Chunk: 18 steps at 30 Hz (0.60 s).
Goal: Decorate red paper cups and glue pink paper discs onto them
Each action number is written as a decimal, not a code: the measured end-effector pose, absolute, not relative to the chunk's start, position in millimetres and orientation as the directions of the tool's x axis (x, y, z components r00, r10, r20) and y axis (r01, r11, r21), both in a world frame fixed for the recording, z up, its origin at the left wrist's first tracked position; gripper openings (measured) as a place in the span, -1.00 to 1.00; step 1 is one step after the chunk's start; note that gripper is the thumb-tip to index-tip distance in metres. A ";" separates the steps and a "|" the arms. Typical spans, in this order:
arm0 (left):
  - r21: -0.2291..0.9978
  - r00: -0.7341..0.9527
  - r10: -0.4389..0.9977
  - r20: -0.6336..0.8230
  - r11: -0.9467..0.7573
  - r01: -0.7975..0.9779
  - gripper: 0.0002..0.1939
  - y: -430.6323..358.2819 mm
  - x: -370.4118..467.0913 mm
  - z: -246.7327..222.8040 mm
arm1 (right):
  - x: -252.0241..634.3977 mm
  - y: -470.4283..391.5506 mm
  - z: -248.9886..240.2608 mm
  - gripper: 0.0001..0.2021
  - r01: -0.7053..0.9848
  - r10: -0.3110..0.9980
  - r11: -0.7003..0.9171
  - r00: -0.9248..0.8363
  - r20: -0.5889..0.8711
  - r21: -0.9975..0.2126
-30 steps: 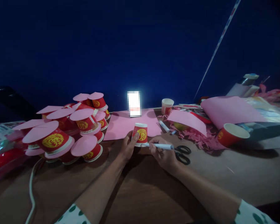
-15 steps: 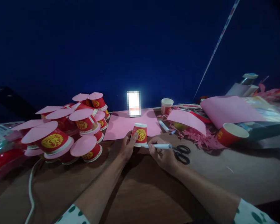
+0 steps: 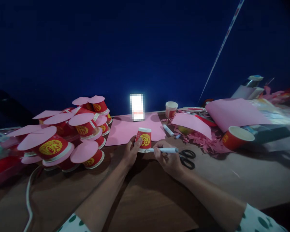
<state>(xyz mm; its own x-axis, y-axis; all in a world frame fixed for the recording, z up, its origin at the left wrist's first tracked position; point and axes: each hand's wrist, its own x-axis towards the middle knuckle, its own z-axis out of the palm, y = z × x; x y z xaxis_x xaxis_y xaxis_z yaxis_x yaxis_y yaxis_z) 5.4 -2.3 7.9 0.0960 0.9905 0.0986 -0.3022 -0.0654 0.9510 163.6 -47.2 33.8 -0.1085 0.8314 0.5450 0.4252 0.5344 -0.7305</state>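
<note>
Head view: left grip (image 3: 135, 145) clamped on red cup (image 3: 143, 141), its far fingers hidden; right grip (image 3: 157, 151) pinches pen (image 3: 168, 150).

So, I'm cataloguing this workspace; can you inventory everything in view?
held paper cup: one, red, centre
marker pen: one, white, beside it
scissors: one, black-handled, right
pink-topped cups: many, red, left
open paper cups: two, red, right
sheets: several, pink, centre and right
shreds: many, pink, right
tube: one, white, behind scissors
screen: one, white, back
cable: one, white, left
tabletop: one, brown, below
far-right clutter: unclear
left hand: one, holding cup
right hand: one, holding marker
</note>
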 end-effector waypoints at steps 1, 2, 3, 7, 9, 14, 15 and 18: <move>0.950 0.093 0.991 0.096 -0.064 -0.305 -0.65 -2.3 5.3 7.8 | 163.6 -47.2 33.9 -0.90 0.426 0.830 0.535 -0.108 0.547 -0.729; 0.950 0.093 0.991 0.094 -0.061 -0.306 -0.66 -2.2 5.3 7.6 | 163.6 -47.2 34.0 -0.90 0.427 0.828 0.538 -0.107 0.550 -0.727; 0.950 0.092 0.991 0.093 -0.061 -0.307 -0.66 -2.1 5.2 7.4 | 163.5 -47.3 34.1 -0.90 0.428 0.826 0.540 -0.105 0.554 -0.724; 0.951 0.099 0.991 0.093 -0.059 -0.303 -0.67 -1.7 5.1 7.4 | 163.2 -47.3 33.8 -0.89 0.430 0.819 0.547 -0.097 0.566 -0.718; 0.951 0.097 0.992 0.085 -0.052 -0.304 -0.66 -2.0 5.4 8.2 | 163.0 -47.1 33.2 -0.89 0.428 0.820 0.547 -0.101 0.563 -0.720; 0.951 0.099 0.992 0.081 -0.048 -0.304 -0.67 -2.7 5.8 9.2 | 162.7 -46.7 33.0 -0.90 0.417 0.820 0.551 -0.110 0.562 -0.723; 0.950 0.097 0.992 0.081 -0.048 -0.308 -0.66 -2.8 5.6 9.0 | 162.7 -46.7 33.3 -0.90 0.417 0.817 0.555 -0.111 0.565 -0.720; 0.946 0.085 0.993 0.087 -0.056 -0.319 -0.66 -2.9 5.1 8.1 | 162.9 -46.5 34.3 -0.89 0.419 0.805 0.572 -0.124 0.580 -0.705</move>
